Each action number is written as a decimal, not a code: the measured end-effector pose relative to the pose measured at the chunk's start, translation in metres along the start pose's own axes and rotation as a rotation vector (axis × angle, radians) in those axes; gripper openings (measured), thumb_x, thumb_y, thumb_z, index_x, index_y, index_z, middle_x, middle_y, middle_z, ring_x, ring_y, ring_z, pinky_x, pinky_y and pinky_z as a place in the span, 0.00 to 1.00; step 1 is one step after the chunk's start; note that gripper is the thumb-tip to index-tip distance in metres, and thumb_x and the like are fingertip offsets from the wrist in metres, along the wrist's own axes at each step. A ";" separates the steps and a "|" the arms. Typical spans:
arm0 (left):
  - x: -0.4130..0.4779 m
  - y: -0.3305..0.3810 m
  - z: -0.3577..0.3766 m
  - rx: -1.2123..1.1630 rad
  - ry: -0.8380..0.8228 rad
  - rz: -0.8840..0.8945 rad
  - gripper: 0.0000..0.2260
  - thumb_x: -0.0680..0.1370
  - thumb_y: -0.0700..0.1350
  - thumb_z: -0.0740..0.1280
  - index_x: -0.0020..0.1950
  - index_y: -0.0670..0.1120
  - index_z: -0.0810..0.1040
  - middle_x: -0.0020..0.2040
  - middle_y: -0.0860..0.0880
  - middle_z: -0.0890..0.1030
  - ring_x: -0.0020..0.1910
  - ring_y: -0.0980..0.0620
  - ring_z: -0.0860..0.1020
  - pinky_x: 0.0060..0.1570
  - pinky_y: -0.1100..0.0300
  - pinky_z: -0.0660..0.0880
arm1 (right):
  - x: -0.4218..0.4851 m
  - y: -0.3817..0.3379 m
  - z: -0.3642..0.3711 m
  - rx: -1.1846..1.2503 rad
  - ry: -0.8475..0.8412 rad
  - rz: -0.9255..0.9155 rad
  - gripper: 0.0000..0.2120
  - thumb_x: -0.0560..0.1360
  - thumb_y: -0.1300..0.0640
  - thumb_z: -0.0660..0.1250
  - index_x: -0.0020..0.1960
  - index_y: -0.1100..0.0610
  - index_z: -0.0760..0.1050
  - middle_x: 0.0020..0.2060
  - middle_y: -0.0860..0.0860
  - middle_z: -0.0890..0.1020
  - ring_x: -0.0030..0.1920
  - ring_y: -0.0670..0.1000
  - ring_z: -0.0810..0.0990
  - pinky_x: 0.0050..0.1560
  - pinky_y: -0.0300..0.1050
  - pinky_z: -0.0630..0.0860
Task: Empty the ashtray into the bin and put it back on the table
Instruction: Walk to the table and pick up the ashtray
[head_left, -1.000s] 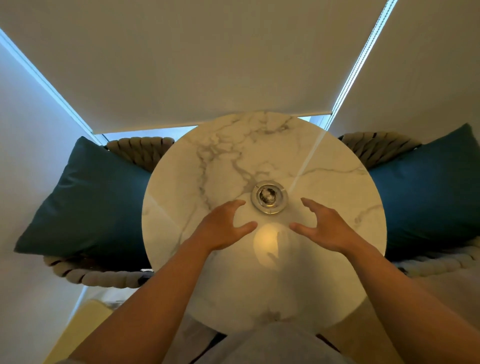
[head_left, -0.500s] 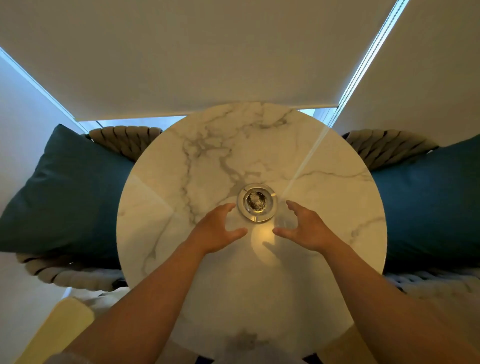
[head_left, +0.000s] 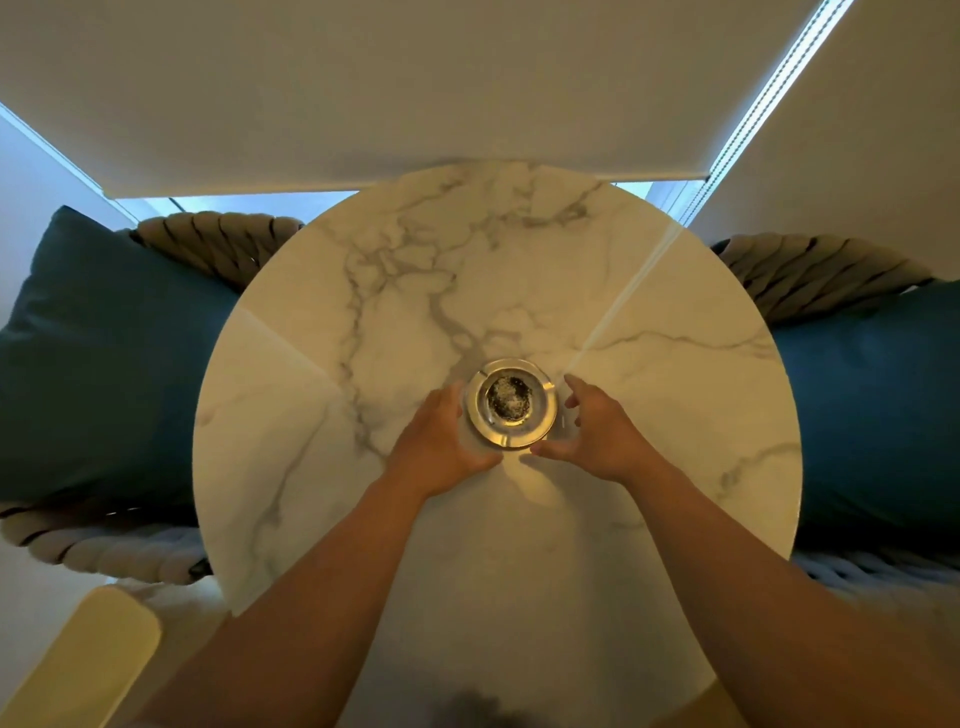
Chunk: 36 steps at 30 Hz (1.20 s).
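A round glass ashtray (head_left: 511, 402) with dark ash in its bowl rests near the middle of the round white marble table (head_left: 426, 291). My left hand (head_left: 441, 444) curves against the ashtray's left rim, thumb under its near edge. On the other side my right hand (head_left: 597, 436) cups the right rim, thumb tip at the near edge and fingers spread a little off the glass. The ashtray still sits flat on the table. No bin is in view.
Woven rope chairs with dark teal cushions (head_left: 114, 364) (head_left: 872, 415) flank the table left and right. Roller blinds (head_left: 415, 93) hang behind it. A pale yellow object (head_left: 88, 654) lies at the lower left.
Both hands have moved forward and inward, from just short of the ashtray to cupping its two sides. The view has shifted closer to the table.
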<state>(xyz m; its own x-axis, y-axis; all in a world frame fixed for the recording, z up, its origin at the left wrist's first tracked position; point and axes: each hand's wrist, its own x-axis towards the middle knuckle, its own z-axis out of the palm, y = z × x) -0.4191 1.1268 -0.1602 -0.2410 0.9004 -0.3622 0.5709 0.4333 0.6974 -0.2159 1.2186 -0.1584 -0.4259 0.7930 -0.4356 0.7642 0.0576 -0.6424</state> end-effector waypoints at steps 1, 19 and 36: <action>0.003 0.002 0.001 -0.009 0.013 -0.005 0.42 0.55 0.64 0.73 0.65 0.64 0.59 0.47 0.60 0.69 0.53 0.51 0.74 0.50 0.53 0.74 | 0.003 0.001 0.001 -0.007 -0.002 0.000 0.56 0.58 0.45 0.81 0.76 0.59 0.56 0.67 0.59 0.71 0.65 0.58 0.72 0.64 0.52 0.70; 0.040 0.007 0.019 0.126 -0.049 -0.008 0.43 0.60 0.58 0.77 0.70 0.59 0.61 0.64 0.53 0.74 0.63 0.48 0.73 0.55 0.48 0.74 | 0.030 0.001 0.011 0.013 -0.064 -0.048 0.56 0.51 0.43 0.82 0.72 0.52 0.60 0.58 0.52 0.76 0.59 0.52 0.74 0.58 0.52 0.73; -0.010 0.037 -0.063 0.066 0.014 0.167 0.41 0.53 0.62 0.78 0.63 0.63 0.66 0.55 0.59 0.77 0.53 0.55 0.77 0.48 0.49 0.77 | -0.016 -0.068 -0.015 0.024 0.060 -0.228 0.42 0.53 0.45 0.82 0.62 0.46 0.66 0.53 0.46 0.78 0.52 0.48 0.76 0.50 0.48 0.76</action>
<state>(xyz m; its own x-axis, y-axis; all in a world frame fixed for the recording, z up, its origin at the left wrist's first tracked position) -0.4456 1.1363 -0.0918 -0.1492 0.9602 -0.2360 0.6542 0.2748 0.7047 -0.2536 1.2112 -0.0980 -0.5563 0.7956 -0.2398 0.6393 0.2254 -0.7352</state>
